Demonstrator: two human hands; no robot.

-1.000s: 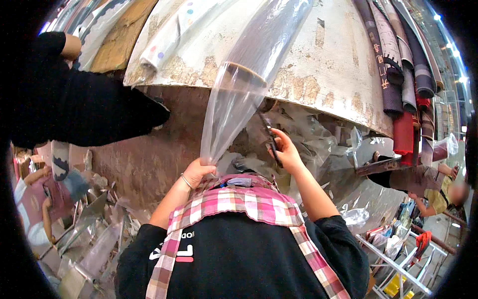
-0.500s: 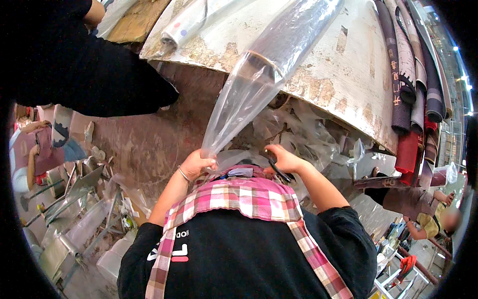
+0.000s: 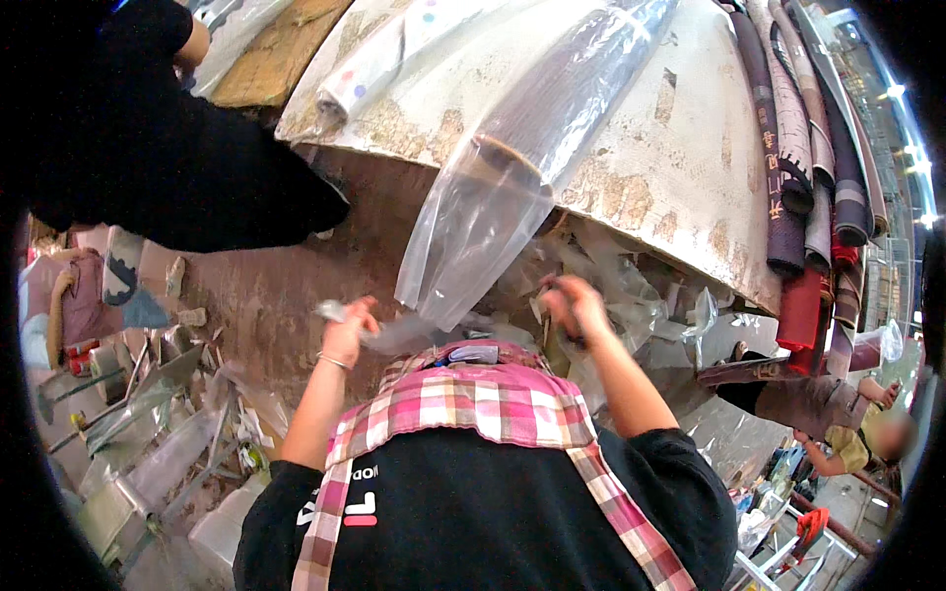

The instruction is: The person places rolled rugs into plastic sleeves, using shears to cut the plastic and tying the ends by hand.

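A rolled grey mat (image 3: 562,108) lies on the worn white table inside a clear plastic sleeve (image 3: 463,236). The sleeve's loose end hangs over the near edge, its mouth trimmed and spread. Left of that end, my left hand (image 3: 347,333) is closed on a scrap of clear plastic film (image 3: 399,333), apart from the sleeve. To the right of the sleeve, my right hand (image 3: 579,307) is blurred, its fingers curled round dark-handled scissors whose blades are hard to make out. I wear a checked apron (image 3: 463,394).
Several rolled mats (image 3: 788,197) lie along the table's (image 3: 650,187) right side. A dotted white roll (image 3: 374,74) lies at the back left. Crumpled film (image 3: 631,286) hangs beneath the edge. Someone in black (image 3: 197,158) stands at left; another person (image 3: 838,424) is at far right.
My left hand has left the sleeve and moved left with a film scrap. The sleeve's gathered end now hangs free and wider. My right hand has shifted slightly right.
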